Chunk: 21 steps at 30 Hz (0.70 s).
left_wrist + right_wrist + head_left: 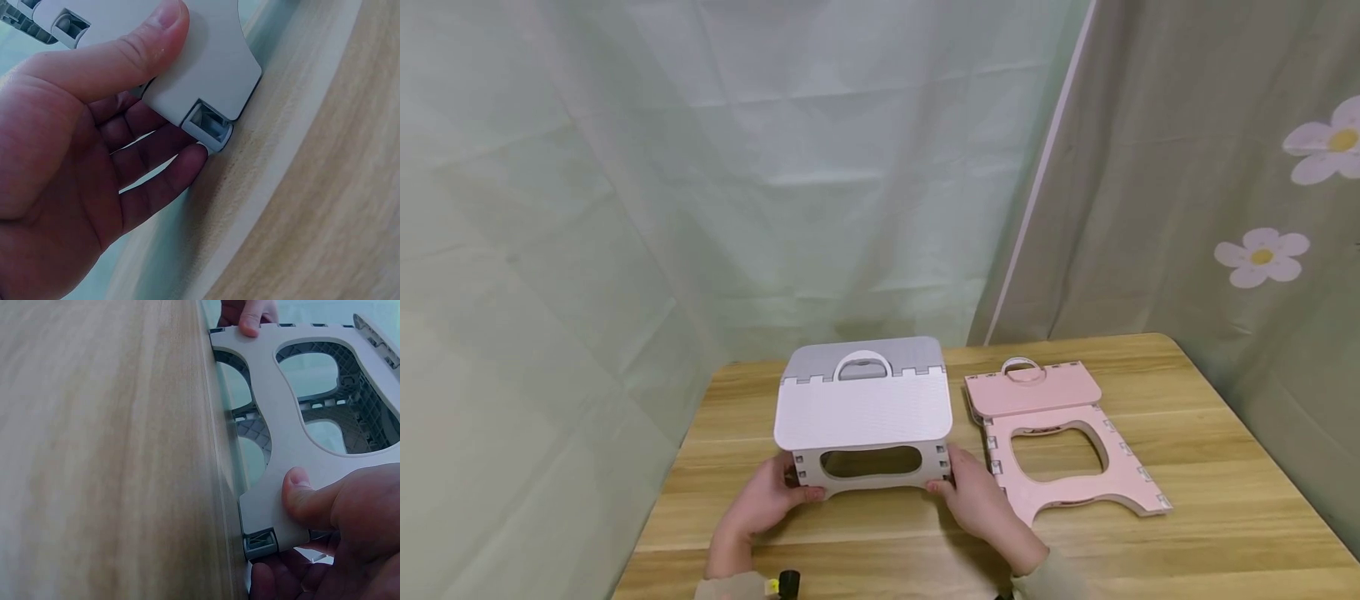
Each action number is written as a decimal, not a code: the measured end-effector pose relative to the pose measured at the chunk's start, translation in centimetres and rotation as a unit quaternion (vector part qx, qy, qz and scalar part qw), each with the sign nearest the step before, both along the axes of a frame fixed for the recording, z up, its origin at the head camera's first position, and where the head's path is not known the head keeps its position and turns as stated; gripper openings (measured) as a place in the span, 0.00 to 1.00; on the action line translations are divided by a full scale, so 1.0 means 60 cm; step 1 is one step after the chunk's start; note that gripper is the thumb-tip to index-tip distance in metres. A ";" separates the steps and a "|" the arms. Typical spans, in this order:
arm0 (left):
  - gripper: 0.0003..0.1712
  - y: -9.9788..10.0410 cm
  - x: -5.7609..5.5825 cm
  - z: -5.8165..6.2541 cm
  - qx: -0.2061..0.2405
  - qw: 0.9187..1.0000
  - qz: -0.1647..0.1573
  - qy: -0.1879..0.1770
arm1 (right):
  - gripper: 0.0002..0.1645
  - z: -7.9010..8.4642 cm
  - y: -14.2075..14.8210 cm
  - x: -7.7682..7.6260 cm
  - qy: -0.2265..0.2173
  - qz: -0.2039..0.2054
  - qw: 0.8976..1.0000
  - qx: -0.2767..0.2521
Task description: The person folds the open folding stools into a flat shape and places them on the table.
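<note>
A white and grey folding step stool (861,408) stands unfolded on the wooden table, its arched carry handle upright in the middle of the top. My left hand (767,492) grips the near left leg, thumb across the front face and fingers behind the edge. On the other side, my right hand (977,500) grips the near right leg the same way. In the right wrist view the stool's front panel (275,412) shows a large oval cutout, and the hollow ribbed inside is visible through it. The leg's lower corner (212,122) is close to the tabletop in the left wrist view.
A pink folding stool (1067,475) lies partly folded to the right, its legs flat on the wooden table (1210,533). Pale curtains (850,167) hang behind the table and along its sides. A small black and yellow object (787,583) shows by the left sleeve.
</note>
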<state>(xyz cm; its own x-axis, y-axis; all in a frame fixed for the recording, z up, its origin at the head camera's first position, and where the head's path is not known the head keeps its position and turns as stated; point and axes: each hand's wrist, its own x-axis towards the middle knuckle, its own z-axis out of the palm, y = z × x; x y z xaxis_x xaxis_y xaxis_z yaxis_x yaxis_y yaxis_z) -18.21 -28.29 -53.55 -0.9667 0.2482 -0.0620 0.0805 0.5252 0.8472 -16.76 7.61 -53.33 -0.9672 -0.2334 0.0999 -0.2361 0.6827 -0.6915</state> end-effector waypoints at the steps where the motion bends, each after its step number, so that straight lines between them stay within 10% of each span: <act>1: 0.28 0.000 0.000 0.000 0.000 1.000 0.001 0.000 | 0.23 0.000 0.000 0.000 0.000 0.000 1.000 0.000; 21: 0.29 0.001 0.000 -0.001 0.011 1.000 0.001 -0.003 | 0.22 -0.004 0.000 -0.001 0.005 0.000 1.000 0.006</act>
